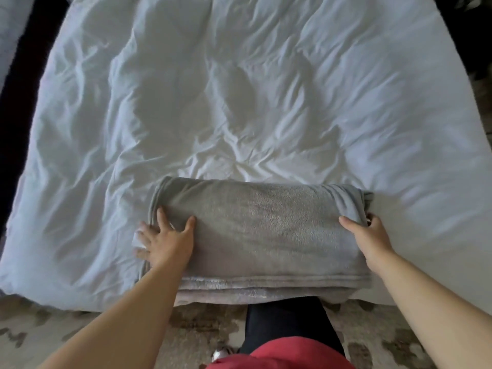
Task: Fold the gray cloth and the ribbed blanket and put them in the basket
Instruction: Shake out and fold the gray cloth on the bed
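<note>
The gray cloth [261, 230] lies folded into a thick rectangle of several layers at the near edge of the bed. My left hand [166, 237] rests flat on its left end, fingers spread, with a small white tag showing under the fingers. My right hand [368, 231] grips the bunched right end, thumb on top and fingers tucked around the side. No ribbed blanket and no basket are in view.
A wrinkled white duvet [239, 89] covers the whole bed beyond the cloth. A patterned beige rug [66, 331] lies on the floor below the bed edge. My dark trouser leg [287, 326] stands against the bed. Dark gaps flank the bed on both sides.
</note>
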A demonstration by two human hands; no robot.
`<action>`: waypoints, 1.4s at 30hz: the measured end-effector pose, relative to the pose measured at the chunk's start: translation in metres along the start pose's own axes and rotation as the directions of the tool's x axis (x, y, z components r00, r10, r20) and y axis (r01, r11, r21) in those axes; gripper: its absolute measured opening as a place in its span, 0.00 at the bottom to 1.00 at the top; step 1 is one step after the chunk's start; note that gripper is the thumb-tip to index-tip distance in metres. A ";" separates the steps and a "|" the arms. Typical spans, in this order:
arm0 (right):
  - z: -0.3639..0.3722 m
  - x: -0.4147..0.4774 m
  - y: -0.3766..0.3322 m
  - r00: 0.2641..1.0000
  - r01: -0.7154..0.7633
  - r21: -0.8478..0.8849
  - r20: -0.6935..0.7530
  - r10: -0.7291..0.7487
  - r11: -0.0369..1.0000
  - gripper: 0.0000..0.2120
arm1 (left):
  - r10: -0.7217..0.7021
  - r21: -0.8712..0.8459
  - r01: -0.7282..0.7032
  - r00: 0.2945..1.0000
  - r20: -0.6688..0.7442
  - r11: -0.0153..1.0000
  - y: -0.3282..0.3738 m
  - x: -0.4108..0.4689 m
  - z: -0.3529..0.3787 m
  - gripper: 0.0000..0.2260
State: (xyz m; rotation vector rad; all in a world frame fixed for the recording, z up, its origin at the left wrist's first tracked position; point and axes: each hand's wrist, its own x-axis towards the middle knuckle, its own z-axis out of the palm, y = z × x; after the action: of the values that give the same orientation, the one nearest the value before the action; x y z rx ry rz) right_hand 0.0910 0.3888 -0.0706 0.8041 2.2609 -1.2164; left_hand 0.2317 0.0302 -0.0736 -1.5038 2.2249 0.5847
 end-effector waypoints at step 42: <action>-0.018 -0.021 -0.221 0.969 0.249 -0.263 0.076 -0.237 0.932 0.31 | 0.090 -0.373 0.002 0.970 0.228 0.928 0.023 0.010 -0.169 0.25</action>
State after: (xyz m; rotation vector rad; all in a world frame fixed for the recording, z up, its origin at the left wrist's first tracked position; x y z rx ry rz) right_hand -0.0450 0.3007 0.0827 0.4006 2.4748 -0.9812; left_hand 0.1918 -0.0615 0.0656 -1.4588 2.0415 1.1931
